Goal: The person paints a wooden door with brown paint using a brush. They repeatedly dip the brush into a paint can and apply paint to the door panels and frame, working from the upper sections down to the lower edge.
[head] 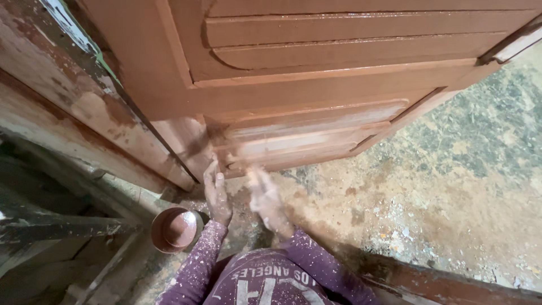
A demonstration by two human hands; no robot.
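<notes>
Broad wooden door [339,73], coated reddish brown, carved with raised horizontal panels, leaning low over a dusty concrete floor [463,186]; lowest panel streaked pale where paint lies thin. Small round bowl [174,229] of the same reddish paint on the floor, left of the sleeves. Left hand [217,192] flat against the door's bottom edge, fingers loose, holding nothing. Right hand [266,202] blurred at the lowest panel; grip impossible to tell.
</notes>
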